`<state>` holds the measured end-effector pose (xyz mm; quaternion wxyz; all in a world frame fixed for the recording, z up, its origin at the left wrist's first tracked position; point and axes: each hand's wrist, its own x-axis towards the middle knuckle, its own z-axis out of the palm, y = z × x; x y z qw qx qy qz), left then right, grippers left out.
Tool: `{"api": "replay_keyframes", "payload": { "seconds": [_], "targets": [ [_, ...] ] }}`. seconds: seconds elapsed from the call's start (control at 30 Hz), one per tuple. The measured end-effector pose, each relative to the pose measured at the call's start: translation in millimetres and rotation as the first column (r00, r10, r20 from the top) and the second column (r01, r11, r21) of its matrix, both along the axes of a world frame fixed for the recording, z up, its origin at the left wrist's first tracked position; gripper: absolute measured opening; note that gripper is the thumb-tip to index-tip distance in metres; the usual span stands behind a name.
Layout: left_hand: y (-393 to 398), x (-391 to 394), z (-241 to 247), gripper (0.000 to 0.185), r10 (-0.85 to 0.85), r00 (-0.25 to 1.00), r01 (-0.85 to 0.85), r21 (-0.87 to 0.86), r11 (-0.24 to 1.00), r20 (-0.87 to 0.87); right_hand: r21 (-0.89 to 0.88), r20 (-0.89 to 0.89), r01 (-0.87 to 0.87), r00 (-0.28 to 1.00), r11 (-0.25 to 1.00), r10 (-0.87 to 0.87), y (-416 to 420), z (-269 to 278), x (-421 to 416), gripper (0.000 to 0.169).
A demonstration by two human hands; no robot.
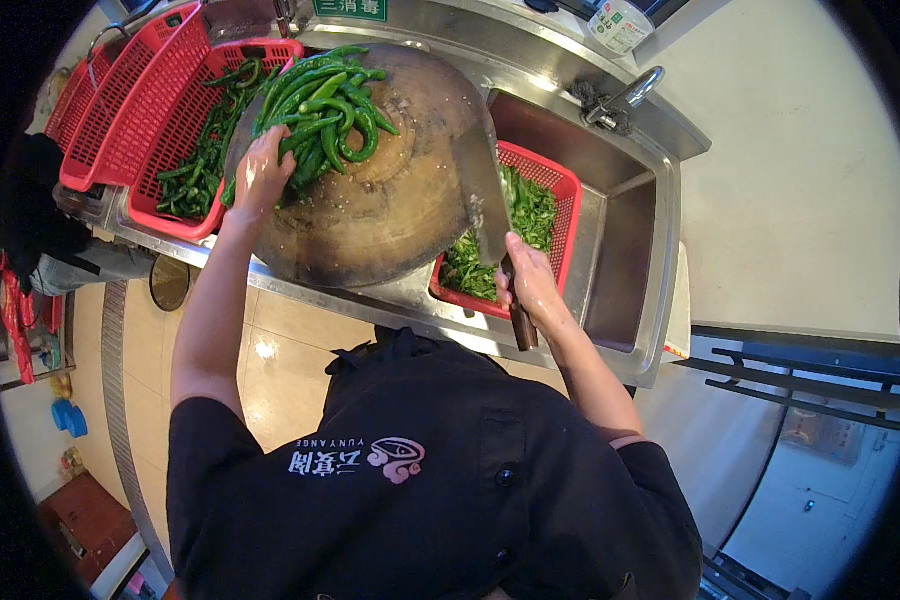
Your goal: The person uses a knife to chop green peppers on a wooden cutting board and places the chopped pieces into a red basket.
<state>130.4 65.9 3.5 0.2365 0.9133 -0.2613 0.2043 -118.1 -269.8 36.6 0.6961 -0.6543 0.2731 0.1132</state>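
Note:
A heap of long green chili peppers (330, 105) lies on the far left part of a round wooden chopping block (360, 240). My left hand (262, 172) is at the near-left side of the heap, thumb and fingers around some peppers, with the fingertips partly hidden. My right hand (534, 283) grips the dark wooden handle of a cleaver (487, 195). Its broad blade points away from me, over the block's right edge and partly across a red plastic basket (568, 217). Cut green pieces (532, 210) fill that basket, which sits in the steel sink.
Another red basket (146, 157) with green peppers (214, 150) stands left of the block, beside more red baskets (131, 97). The steel sink (630, 247) has a faucet (630, 97) at its far side. A plastic tub (621, 28) stands behind. Another person's dark clothing (45, 210) shows at left.

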Motion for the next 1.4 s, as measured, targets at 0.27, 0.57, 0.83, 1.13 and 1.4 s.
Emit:
{"api": "replay_keyframes", "payload": {
  "seconds": [0.27,0.57,0.83,1.13,1.4],
  "targets": [
    [-82.5,-114.4,-17.3,0.029,-0.432,0.9,0.429,-0.055,0.902,-0.054,0.022,-0.013,-0.214,0.977,0.977,0.214,0.3,0.8,7.5,0.045],
    [-109.8,-135.7,-46.4,0.017,-0.401,0.916,0.391,-0.163,0.906,-0.03,-0.545,-0.02,-0.56,0.753,0.624,0.658,-16.4,47.5,18.8,0.046],
    [-112.1,-145.0,-40.5,0.016,-0.269,0.963,0.268,-0.056,0.962,0.003,-0.516,-0.236,-0.735,0.616,0.441,0.751,-29.0,72.7,15.1,0.044],
    [-107.9,-144.2,-40.5,0.016,-0.27,0.963,0.27,-0.056,0.961,0.002,-0.414,-0.3,-0.766,0.624,0.491,0.721,-21.2,69.0,34.3,0.045],
    [-109.5,-144.1,-44.3,0.017,-0.304,0.953,0.303,-0.096,0.948,0.01,-0.524,-0.187,-0.703,0.645,0.48,0.741,-19.3,36.0,31.6,0.048]
  ]
}}
